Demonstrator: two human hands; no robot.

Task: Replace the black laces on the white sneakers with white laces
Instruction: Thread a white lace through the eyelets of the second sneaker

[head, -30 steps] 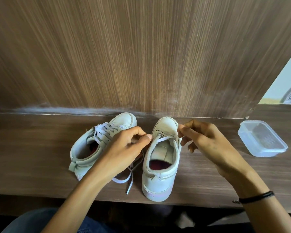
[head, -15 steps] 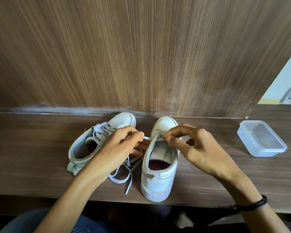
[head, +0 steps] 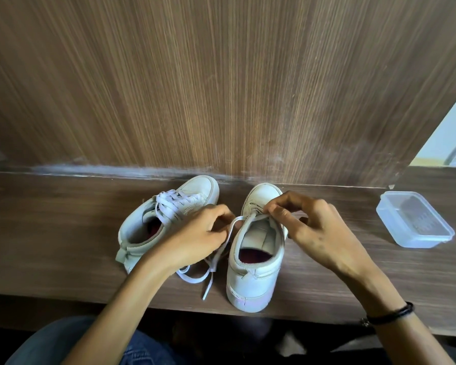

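I am observing the right sneaker [head: 250,283]: left hand [head: 195,238] pinching white lace [head: 231,227] taut beside it, right hand [head: 319,233] pinching at its eyelets, likely threading.

Tall brown wood-grain back panel [head: 221,88]: matt, streaked, chalky scuffs along base. Dark wooden ledge [head: 50,233]: matt, fine grain. White low sneakers [head: 250,283]: smooth, leather-look, faint sheen. Flat white laces [head: 169,206]: woven cloth. Clear rectangular box [head: 416,222]: frosted plastic.

The left sneaker [head: 134,230] and right sneaker [head: 250,285] sit side by side on the counter [head: 50,233]. A container [head: 413,219] lies farther right.
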